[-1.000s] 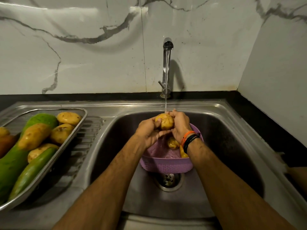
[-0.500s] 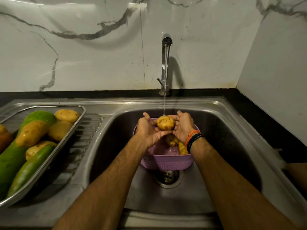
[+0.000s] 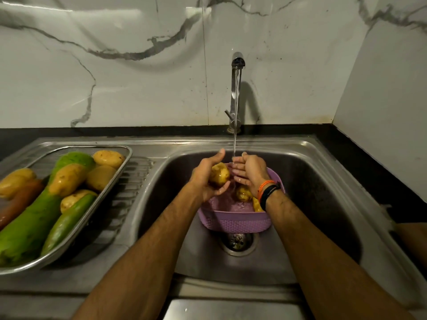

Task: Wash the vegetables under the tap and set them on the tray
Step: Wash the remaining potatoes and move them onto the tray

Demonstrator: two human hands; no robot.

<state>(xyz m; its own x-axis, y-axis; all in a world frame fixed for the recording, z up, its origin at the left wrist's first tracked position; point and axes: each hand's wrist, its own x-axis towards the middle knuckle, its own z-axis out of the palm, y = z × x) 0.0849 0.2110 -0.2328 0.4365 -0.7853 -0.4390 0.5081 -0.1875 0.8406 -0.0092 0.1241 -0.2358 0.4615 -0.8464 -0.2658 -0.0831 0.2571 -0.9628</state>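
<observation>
Potato (image 3: 219,174) cupped in left hand (image 3: 205,179) — right hand (image 3: 249,173) beside it.

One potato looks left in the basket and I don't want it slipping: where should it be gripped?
Judging by its pose, take the potato in the purple basket across its rounded middle, from above through the open top; the right hand hovers nearest, fingers straight.

Purple woven-pattern basket (image 3: 235,221), yellow-brown potato (image 3: 219,174), green gourds (image 3: 30,227) at nine o'clock, grey-veined white marble wall (image 3: 115,65).
</observation>
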